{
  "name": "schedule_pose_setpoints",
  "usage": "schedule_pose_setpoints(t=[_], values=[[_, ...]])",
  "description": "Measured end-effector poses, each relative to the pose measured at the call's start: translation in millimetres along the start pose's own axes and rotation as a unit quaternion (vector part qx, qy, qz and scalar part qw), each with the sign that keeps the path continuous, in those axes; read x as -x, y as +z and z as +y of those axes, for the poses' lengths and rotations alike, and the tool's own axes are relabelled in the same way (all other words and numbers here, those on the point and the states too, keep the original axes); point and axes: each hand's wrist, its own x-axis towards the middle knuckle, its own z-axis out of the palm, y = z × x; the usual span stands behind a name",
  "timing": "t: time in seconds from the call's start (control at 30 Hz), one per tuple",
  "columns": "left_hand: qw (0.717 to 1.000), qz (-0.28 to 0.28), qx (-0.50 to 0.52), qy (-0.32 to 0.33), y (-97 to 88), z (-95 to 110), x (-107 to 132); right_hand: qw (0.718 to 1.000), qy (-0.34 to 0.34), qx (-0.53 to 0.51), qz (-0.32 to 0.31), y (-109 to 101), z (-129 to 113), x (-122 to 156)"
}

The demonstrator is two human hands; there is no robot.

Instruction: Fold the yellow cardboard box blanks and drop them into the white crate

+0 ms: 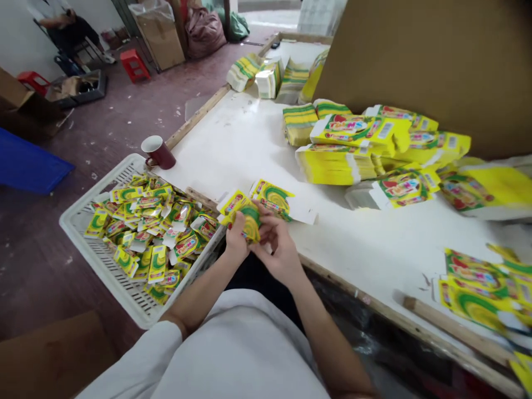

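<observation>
Close to the table's front edge, my left hand (236,242) pinches a small yellow and green printed carton (248,217), thumb on its face. My right hand (279,250) closes on the same carton from the other side, its fingers bent at the right end. A white flap sticks out at the carton's left. Just beyond my hands, another carton (272,198) lies on the table with a white flap pointing right. To my left, a white plastic basket (68,224) holds a heap of small folded cartons (152,210).
A maroon mug (162,155) stands at the table's left corner, by the basket. Stacks of flat cartons (336,163) lie across the white table (233,144), beside a large brown cardboard sheet (432,55). More cartons (477,288) and a wooden strip (453,327) are at right. A person sits far left.
</observation>
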Motion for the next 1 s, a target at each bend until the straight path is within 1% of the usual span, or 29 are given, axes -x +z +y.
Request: schedule_pose_setpoints(t=[0.03,0.1,0.2,0.23,0.33,0.37,0.43,0.5,0.57,0.6,0.63,0.67,0.7,0.73,0.77,0.8,0.83,0.87,0.9,0.93,0.97,1.0], values=[[0.999,0.02,0.03,-0.002,4.9,2,-1,1.0,0.005,-0.023,-0.014,5,-1,4],[0.997,0.051,0.057,0.013,7.1,6,-3,0.999,0.013,-0.034,-0.024,11,2,8],[0.995,0.091,0.009,0.029,-0.7,6,-2,1.0,0.021,-0.011,-0.004,11,10,4],[0.995,0.09,-0.011,0.029,-4.4,5,0,1.0,0.024,-0.003,0.009,9,13,1],[0.997,0.046,-0.056,0.035,-14.8,-2,6,0.998,0.024,0.035,0.049,0,17,-6],[0.996,0.039,-0.071,0.046,-17.9,-3,7,0.997,0.015,0.053,0.057,-4,17,-7],[0.991,0.046,-0.108,0.067,-24.3,-3,7,0.993,-0.018,0.099,0.067,-12,14,-8],[0.986,0.043,-0.15,0.059,-31.6,3,4,0.984,-0.057,0.148,0.078,-21,10,-8],[0.981,0.012,-0.191,0.044,-39.7,18,1,0.967,-0.097,0.214,0.099,-32,6,-7],[0.976,-0.01,-0.213,0.051,-43.6,28,-1,0.951,-0.121,0.26,0.113,-37,5,-7],[0.967,-0.036,-0.242,0.071,-46.8,38,-1,0.93,-0.148,0.311,0.123,-42,4,-7],[0.952,-0.063,-0.284,0.097,-48.8,48,-1,0.907,-0.178,0.36,0.127,-45,2,-6],[0.928,-0.093,-0.339,0.123,-49.3,56,1,0.886,-0.207,0.399,0.119,-47,1,-5],[0.896,-0.127,-0.403,0.136,-48.2,63,3,0.871,-0.234,0.421,0.101,-48,-1,-4],[0.858,-0.163,-0.469,0.134,-45.5,66,5,0.864,-0.255,0.426,0.076,-47,-3,-2],[0.821,-0.198,-0.523,0.119,-41.7,67,8,0.867,-0.269,0.417,0.053,-44,-4,0],[0.792,-0.221,-0.56,0.1,-37.3,65,11,0.876,-0.271,0.397,0.043,-41,-6,1],[0.774,-0.231,-0.583,0.083,-32.9,61,15,0.892,-0.261,0.365,0.053,-38,-6,3],[0.766,-0.231,-0.595,0.074,-29.1,56,18,0.912,-0.238,0.324,0.08,-36,-6,4],[0.764,-0.223,-0.601,0.078,-26.1,50,21,0.934,-0.201,0.271,0.113,-33,-6,5],[0.764,-0.214,-0.602,0.093,-24.1,44,24,0.957,-0.151,0.206,0.138,-31,-4,6],[0.761,-0.213,-0.602,0.115,-23.2,38,27,0.978,-0.09,0.13,0.136,-30,-2,6]])
